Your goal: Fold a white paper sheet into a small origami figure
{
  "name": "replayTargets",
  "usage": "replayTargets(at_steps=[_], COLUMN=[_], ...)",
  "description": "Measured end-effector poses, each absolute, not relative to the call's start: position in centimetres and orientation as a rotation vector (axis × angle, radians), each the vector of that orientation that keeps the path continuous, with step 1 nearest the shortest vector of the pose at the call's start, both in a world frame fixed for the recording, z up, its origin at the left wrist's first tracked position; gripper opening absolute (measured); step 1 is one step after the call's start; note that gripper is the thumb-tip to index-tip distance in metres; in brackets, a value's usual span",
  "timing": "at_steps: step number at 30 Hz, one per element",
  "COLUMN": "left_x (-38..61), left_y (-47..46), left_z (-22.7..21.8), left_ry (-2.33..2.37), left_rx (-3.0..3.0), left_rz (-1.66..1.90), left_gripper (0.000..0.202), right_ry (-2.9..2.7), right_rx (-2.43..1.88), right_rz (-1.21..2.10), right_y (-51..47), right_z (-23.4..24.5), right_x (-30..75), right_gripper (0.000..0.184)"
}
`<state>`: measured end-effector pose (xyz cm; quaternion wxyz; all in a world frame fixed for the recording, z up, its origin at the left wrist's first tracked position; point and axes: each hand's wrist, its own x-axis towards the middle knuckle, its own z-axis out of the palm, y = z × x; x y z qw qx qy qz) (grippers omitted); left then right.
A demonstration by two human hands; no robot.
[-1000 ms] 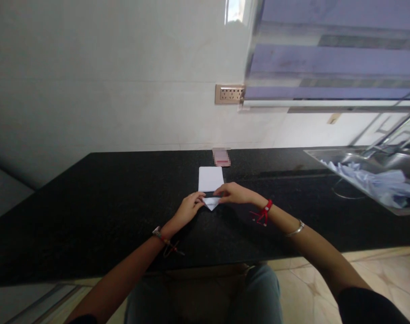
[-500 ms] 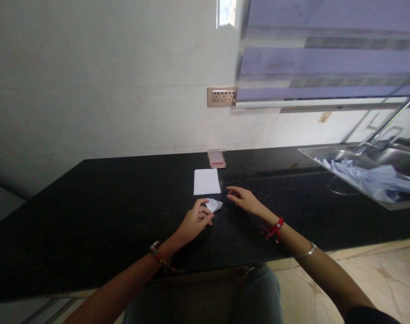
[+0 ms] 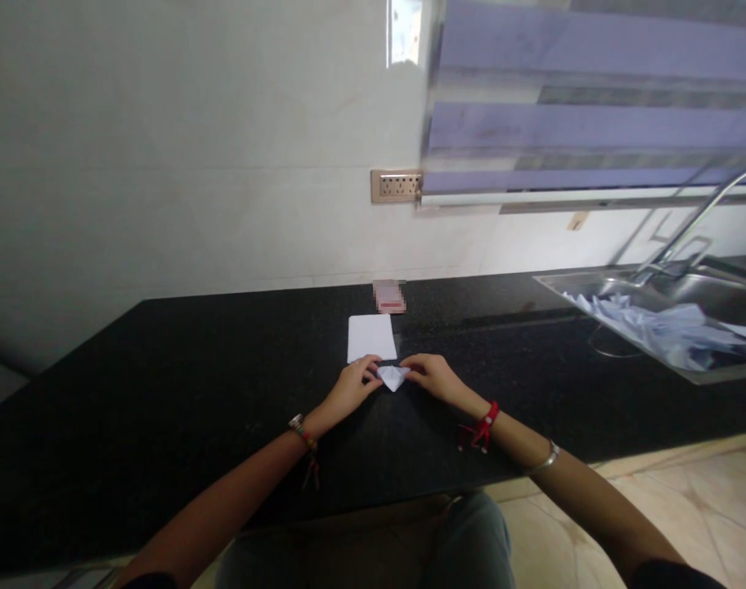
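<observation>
A small folded piece of white paper (image 3: 393, 378), roughly triangular with its point toward me, is at the middle of the black countertop (image 3: 238, 384). My left hand (image 3: 352, 384) grips its left corner between thumb and fingers. On the other side, my right hand (image 3: 438, 378) pinches the right corner. Just beyond my hands lies a stack of square white paper (image 3: 371, 338), its near edge close to my left fingers.
Behind the stack, a small pinkish pack (image 3: 389, 296), blurred out, lies near the wall. To the right is a steel sink (image 3: 618, 348) with a heap of folded white paper (image 3: 673, 323) and a faucet (image 3: 685, 233). A wall socket (image 3: 396, 186) sits above the counter.
My right hand has moved left to the folded paper and taken its right corner. The paper has turned so its point faces me, and my left hand has shifted to its left corner.
</observation>
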<state>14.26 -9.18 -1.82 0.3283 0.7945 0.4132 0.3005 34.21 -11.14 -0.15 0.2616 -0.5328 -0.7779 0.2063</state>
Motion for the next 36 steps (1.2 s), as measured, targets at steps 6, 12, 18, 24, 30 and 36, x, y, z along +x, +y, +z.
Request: replayTargets(at_steps=[6,12,18,24,30,36], left_x=[18.2,25.6,32.1,35.4,33.8,23.6], left_y=[-7.3,-2.7,3.3,6.7,6.9,0.6], left_z=[-1.3,0.2,0.5,0.3,1.1,0.6], left_ry=[1.037,0.983,1.069,1.205,1.275,1.071], left_rx=[2.424,2.622,2.671,2.625,2.569,2.669], left_rz=[0.649,0.543,0.505,0.553,0.642,0.592], left_gripper=[0.015,0.017,0.015,0.022,0.043,0.035], right_ry=[-2.068,-1.937,-1.84,-1.772,-1.733,-1.87], right_rx=[-1.541,-1.76,-1.857,-1.919,-1.89,-1.665], right_rz=[0.498,0.401,0.361,0.302,0.142,0.034], right_y=[-10.6,-7.0,-0.8,4.2,5.7,5.0], right_z=[0.7,0.8,0.7,-0.3,0.2,0.1], right_x=[38.2,44.6,50.0,52.3,52.1,46.1], right_gripper=[0.017,0.018,0.018,0.018,0.024,0.03])
